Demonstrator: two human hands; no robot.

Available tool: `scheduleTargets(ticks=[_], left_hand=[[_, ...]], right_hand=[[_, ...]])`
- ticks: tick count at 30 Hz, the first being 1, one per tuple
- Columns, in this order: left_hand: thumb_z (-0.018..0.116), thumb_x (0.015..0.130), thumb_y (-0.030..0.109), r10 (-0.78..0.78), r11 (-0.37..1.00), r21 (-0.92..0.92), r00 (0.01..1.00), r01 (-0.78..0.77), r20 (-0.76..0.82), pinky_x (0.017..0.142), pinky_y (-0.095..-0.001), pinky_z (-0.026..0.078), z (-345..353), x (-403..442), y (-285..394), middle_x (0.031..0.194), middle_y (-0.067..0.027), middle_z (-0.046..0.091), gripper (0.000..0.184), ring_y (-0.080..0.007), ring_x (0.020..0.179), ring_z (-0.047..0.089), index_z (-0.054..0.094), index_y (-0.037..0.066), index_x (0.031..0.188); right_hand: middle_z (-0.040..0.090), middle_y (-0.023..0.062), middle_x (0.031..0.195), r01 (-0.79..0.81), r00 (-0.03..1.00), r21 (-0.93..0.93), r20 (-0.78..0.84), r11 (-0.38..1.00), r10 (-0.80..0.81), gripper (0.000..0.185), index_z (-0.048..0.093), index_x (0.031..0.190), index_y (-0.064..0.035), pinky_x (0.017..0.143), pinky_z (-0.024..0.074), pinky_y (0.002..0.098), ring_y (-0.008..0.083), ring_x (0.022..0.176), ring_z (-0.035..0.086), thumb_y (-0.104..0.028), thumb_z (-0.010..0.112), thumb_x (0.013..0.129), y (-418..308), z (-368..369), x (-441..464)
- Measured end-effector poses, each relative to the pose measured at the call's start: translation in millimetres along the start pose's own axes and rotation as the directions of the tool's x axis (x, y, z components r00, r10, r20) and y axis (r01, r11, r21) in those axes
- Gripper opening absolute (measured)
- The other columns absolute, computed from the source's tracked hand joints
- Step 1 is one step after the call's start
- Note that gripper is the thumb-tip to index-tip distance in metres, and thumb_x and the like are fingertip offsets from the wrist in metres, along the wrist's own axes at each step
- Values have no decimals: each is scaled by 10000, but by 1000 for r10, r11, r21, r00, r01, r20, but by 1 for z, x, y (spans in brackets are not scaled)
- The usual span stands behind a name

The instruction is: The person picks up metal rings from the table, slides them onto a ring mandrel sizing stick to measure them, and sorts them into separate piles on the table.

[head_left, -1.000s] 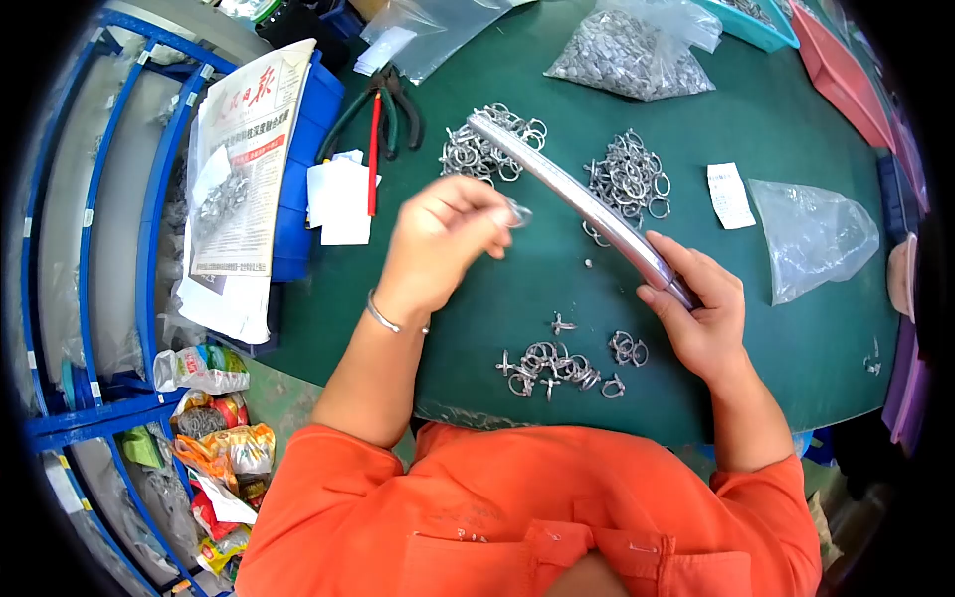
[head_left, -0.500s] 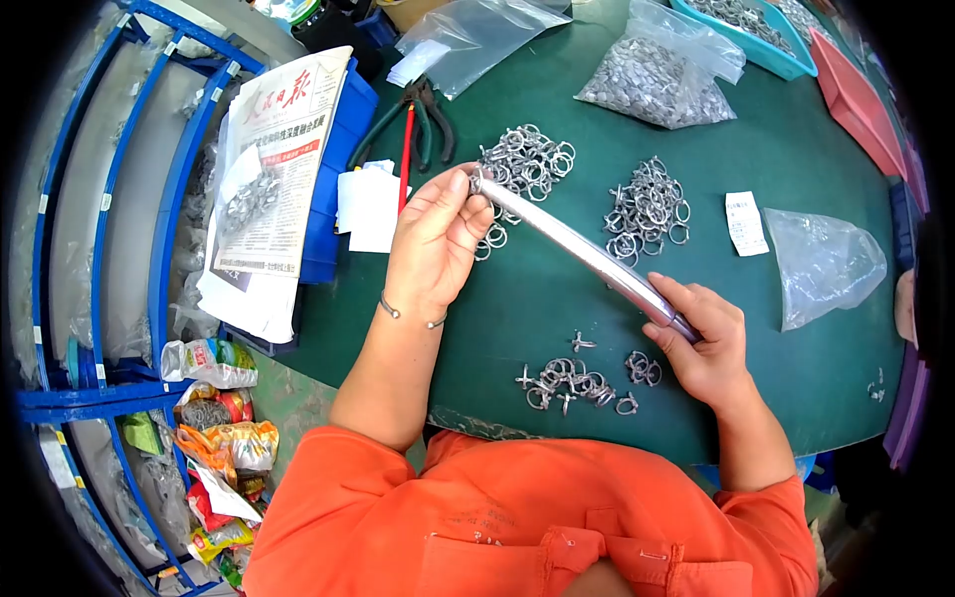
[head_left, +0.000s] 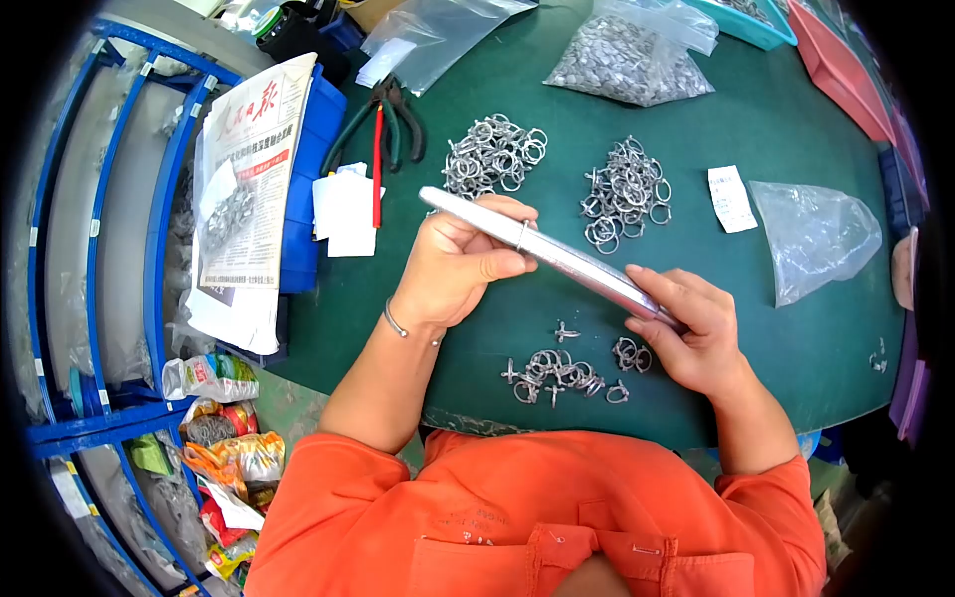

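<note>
Just above the frame's centre, the left hand (head_left: 456, 269) pinches 1 ring (head_left: 523, 236) around the tapered metal rod (head_left: 579, 264), whose lower-right end the right hand (head_left: 696, 323) grasps and should brace steadily so the ring sits square.

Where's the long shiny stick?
In the head view, the shiny stick slants over the green table, its lower end in the right hand and the left hand around its upper part.

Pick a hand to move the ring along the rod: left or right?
Left hand, most likely: its fingers are at the ring, partway along the rod. The right hand is occupied, gripping one end of the rod.
</note>
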State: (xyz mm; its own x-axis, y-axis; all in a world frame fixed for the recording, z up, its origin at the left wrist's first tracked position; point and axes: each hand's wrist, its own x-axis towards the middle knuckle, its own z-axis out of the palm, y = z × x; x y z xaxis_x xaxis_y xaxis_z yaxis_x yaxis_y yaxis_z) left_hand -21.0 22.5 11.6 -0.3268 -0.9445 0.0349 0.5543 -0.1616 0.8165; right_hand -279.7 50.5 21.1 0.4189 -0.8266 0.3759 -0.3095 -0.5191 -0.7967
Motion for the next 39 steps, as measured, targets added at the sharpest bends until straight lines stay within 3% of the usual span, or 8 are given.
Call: scheduleTargets(ticks=[8,11,13,16,20,22,25,39], left_hand=[[708,683,-111,73,980,180,996,-82,59,753,-272,557,-5,-1,1,998,-90,566,347,-174,874,608,628,-43,1014],[707,696,-102,-22,999,39,999,20,49,743,-278,555,-1,-3,6,1004,-91,578,364,-177,860,617,608,-49,1042],[697,725,-81,11,996,83,1000,-12,21,744,-290,550,-1,-3,3,979,-101,604,351,-183,845,626,589,-58,1058],[721,740,15,-8,996,84,996,16,-93,713,-283,533,3,-5,0,925,-98,587,367,-185,792,620,571,-49,1069],[688,782,29,13,999,41,991,-8,-130,717,-297,514,6,-5,-6,903,-89,590,350,-169,810,606,547,-51,1093],[692,779,31,46,999,6,992,-45,-114,719,-303,514,3,-4,-6,913,-90,591,359,-165,831,601,546,-52,1097],[699,772,32,76,997,-9,996,-77,-49,746,-320,521,2,-4,-5,941,-94,596,392,-159,867,591,539,-54,1120],[608,881,156,27,981,-191,996,-44,-89,744,-312,540,-14,-1,-7,887,-74,600,265,-134,780,589,546,-27,1062]], right_hand=[[618,109,759,9,1000,26,23,1000,-9,484,613,1139,-29,536,451,279,197,594,570,34,705,668,1,0,1],[624,122,779,-135,986,183,117,974,115,459,605,1143,-16,583,462,272,199,632,586,29,693,696,-4,-4,1],[649,92,816,-541,841,449,319,711,437,438,587,1167,-1,621,464,263,154,673,590,7,688,741,-13,-10,3],[660,46,856,-618,784,540,376,571,494,443,570,1197,0,652,471,251,105,713,573,-18,691,771,-16,-11,5],[657,31,874,-117,986,119,129,986,101,440,553,1221,-1,597,454,215,59,681,543,-58,683,804,-6,-7,0],[662,68,826,-664,747,535,443,522,496,428,547,1224,7,471,396,181,49,546,506,-80,663,821,-18,-15,2],[660,93,779,-692,717,634,550,345,428,432,535,1228,25,372,303,170,39,440,440,-92,651,828,-10,-18,5],[647,118,741,-699,686,694,582,173,436,406,523,1223,50,343,276,185,47,404,416,-89,612,853,-5,-17,4]])
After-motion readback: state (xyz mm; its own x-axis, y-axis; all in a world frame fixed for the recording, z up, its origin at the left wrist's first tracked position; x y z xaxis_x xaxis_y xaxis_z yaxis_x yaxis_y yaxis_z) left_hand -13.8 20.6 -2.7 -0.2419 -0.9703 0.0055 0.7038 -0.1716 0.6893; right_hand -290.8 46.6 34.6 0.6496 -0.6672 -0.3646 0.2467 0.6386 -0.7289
